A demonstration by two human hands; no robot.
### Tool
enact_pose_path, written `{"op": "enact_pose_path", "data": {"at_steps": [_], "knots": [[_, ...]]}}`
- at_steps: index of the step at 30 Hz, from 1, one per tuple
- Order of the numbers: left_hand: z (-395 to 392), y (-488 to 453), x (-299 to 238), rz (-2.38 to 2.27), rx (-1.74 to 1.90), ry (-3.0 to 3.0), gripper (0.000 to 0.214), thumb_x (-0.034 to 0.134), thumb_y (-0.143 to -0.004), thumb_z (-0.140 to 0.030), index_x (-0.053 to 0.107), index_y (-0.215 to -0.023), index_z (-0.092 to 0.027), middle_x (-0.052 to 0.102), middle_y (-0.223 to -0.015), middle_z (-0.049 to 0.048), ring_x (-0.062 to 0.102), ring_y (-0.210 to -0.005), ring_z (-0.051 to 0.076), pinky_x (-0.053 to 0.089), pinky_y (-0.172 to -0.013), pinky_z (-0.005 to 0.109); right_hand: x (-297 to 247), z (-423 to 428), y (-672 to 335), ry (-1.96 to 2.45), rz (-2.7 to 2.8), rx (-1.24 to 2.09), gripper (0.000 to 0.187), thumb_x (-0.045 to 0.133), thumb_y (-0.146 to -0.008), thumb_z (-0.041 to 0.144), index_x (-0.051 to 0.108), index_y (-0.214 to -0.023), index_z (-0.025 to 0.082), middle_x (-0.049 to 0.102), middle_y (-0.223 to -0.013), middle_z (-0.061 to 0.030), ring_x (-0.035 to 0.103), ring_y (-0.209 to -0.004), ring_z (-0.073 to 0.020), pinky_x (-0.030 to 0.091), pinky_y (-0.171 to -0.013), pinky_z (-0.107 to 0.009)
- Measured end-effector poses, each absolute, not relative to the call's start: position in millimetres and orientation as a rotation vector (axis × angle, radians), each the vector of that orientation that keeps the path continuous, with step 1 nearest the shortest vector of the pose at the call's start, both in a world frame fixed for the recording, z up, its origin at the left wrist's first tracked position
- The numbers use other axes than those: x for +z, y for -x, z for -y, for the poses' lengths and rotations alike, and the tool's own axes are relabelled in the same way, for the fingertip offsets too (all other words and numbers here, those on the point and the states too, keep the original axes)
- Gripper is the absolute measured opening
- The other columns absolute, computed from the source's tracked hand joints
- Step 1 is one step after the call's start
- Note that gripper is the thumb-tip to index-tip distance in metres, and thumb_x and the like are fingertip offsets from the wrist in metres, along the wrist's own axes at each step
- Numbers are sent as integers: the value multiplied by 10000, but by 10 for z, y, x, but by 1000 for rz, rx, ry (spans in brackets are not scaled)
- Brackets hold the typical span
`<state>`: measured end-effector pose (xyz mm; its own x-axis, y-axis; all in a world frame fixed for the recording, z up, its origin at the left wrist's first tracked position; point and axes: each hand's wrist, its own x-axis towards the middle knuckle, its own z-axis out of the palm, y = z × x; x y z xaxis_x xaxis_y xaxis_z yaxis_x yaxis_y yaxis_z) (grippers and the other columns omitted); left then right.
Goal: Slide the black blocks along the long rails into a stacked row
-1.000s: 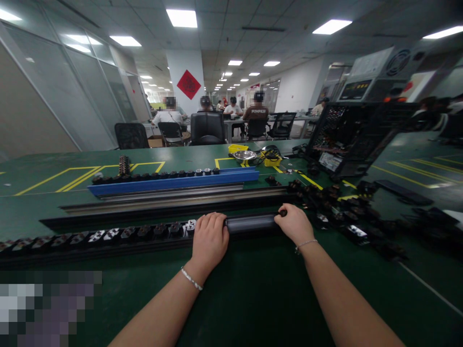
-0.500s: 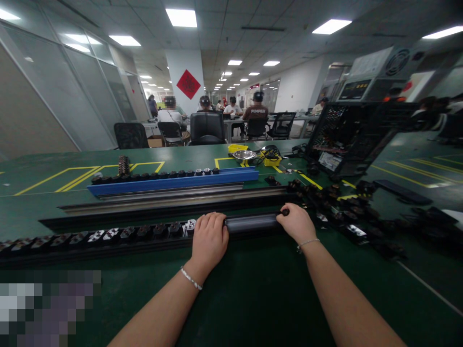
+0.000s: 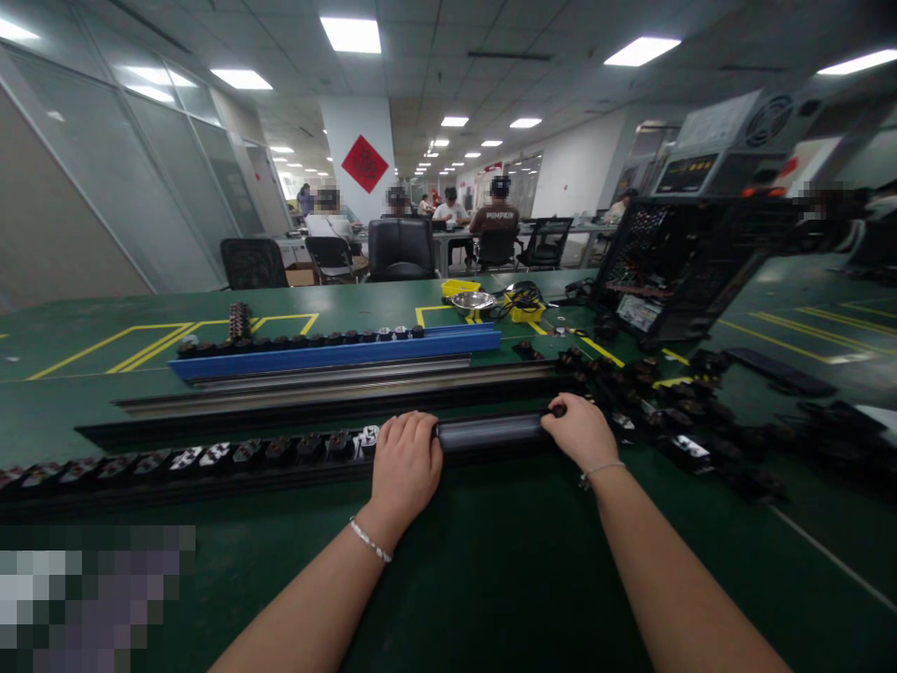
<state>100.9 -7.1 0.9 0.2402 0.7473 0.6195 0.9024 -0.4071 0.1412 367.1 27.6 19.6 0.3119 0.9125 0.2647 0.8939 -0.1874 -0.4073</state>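
Note:
A long black rail [image 3: 491, 432] lies across the green table in front of me, with a row of black and white block-like modules [image 3: 277, 451] set along its left part. My left hand [image 3: 406, 463] is closed over the rail at the right end of that row; what lies under its fingers is hidden. At the rail's right end, my right hand [image 3: 580, 432] pinches a small dark piece [image 3: 558, 410], whose kind I cannot make out. Between my hands the rail's top is bare and glossy.
Behind lie a blue rail [image 3: 336, 353] with modules and several grey and black rails [image 3: 336, 388]. Loose dark modules [image 3: 673, 411] are heaped at right, before an open computer case [image 3: 665, 266]. A metal bowl [image 3: 473, 301] and yellow bins [image 3: 527, 308] stand farther back.
My right hand has shifted slightly to the right along the rail with the small dark piece. My left hand has stayed in place.

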Motion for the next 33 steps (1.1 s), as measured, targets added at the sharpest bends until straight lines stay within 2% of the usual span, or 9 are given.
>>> {"op": "enact_pose_path", "data": {"at_steps": [21, 33], "knots": [[70, -1014, 11, 1550, -909, 2261, 242, 486, -848, -207, 595, -1064, -196, 669, -1075, 71, 562, -1070, 240, 377, -974, 420, 188, -294, -3778, 2176, 1459, 134, 248, 536, -660, 264, 660, -866, 203, 670, -911, -71, 598, -821, -210, 413, -666, -289], [74, -1008, 2, 1553, -907, 2265, 249, 474, -858, -208, 586, -1080, -191, 661, -1094, 69, 548, -1086, 242, 359, -989, 420, 159, -318, -3839, 2159, 1412, 132, 226, 558, -644, 237, 655, -844, 198, 668, -865, -63, 599, -818, -205, 435, -733, -285]]}}
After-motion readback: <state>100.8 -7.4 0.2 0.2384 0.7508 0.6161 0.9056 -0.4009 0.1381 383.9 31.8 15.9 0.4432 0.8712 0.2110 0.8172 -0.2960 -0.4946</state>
